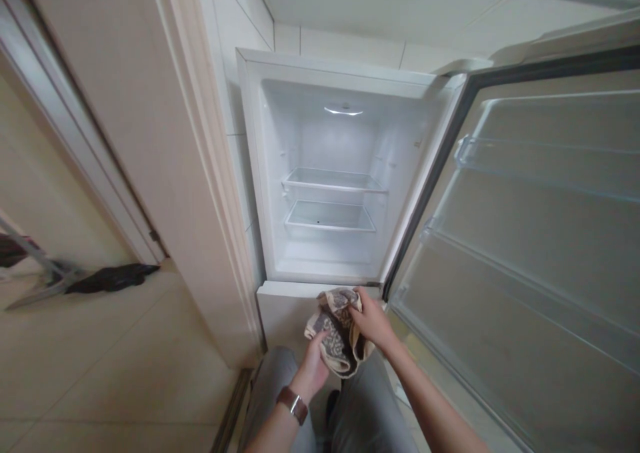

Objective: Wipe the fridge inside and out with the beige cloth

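Both my hands hold a crumpled beige and grey patterned cloth (336,326) in front of the open fridge (250,173). My left hand (314,366), with a brown watch on its wrist, grips the cloth from below. My right hand (371,319) pinches its upper right part. The fridge interior is lit and bare, with two glass shelves (333,181).
The fridge door (540,239) stands open to the right, its clear door racks without contents. A door frame (200,173) and wall lie left of the fridge. On the tiled floor at far left lies a dark cloth (113,278) by a metal stand.
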A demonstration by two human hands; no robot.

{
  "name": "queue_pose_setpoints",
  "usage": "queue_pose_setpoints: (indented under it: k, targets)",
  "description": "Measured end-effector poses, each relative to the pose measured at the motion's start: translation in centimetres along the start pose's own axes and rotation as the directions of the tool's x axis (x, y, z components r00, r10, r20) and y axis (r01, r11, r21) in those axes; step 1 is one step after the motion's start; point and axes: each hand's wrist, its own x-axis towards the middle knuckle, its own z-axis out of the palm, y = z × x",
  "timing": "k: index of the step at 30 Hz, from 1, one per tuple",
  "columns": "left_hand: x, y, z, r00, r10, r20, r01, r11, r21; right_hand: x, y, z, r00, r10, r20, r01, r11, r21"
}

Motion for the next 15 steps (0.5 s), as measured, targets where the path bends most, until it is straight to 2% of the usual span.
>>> queue_pose_setpoints:
  k: [4,7,11,15]
  targets:
    - [0.0,-0.2,0.9,0.999,0.031,0.03,-0.032,0.999,0.018,-1.1,0.3,1.5,0.997,0.01,0.079,-0.004,0.997,-0.076]
    - [0.4,-0.5,0.8,0.995,0.057,0.085,-0.062,0.996,0.056,-2.4,0.5,3.8,0.996,0.003,0.084,0.0,0.999,-0.033]
    - [1.1,-0.8,0.0,0.991,0.105,0.085,-0.114,0.988,0.105,-3.8,0.8,7.1,0.998,0.057,0.011,-0.058,0.986,0.156]
    - [1.7,-1.1,-1.1,0.987,0.135,0.082,-0.15,0.963,0.223,-4.4,0.9,8.1,0.986,0.117,-0.121,-0.066,0.931,0.358]
